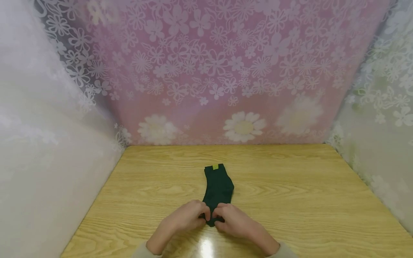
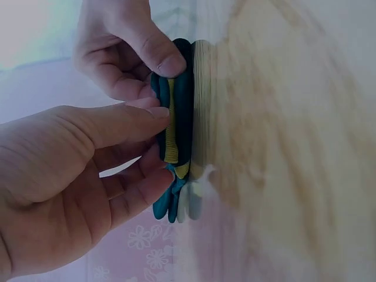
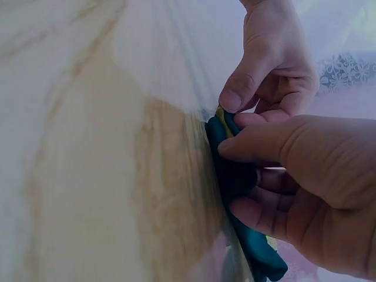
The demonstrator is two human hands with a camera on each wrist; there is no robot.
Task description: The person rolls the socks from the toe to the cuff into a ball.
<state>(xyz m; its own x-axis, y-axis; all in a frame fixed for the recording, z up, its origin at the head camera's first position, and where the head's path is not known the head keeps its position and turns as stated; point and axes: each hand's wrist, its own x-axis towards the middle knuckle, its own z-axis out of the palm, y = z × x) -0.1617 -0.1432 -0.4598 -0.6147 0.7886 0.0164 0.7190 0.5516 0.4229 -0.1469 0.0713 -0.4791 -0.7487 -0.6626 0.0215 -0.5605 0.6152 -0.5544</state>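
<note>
A dark green sock, seemingly doubled with another, lies flat with its cuff away from me and its toe towards me. On the cuff sits a small yellow tag. My left hand pinches the left side of the toe end between thumb and fingers. On the opposite side, my right hand pinches the toe end too, the fingertips of both hands close together. From the left wrist, stacked green layers show edge-on, with a yellow ribbed strip between them by the thumbs.
The wood-grain table carries the sock near its front middle. A pink flowered cloth stands behind the table's back edge. Pale flowered cloths hang along the left side and the right side.
</note>
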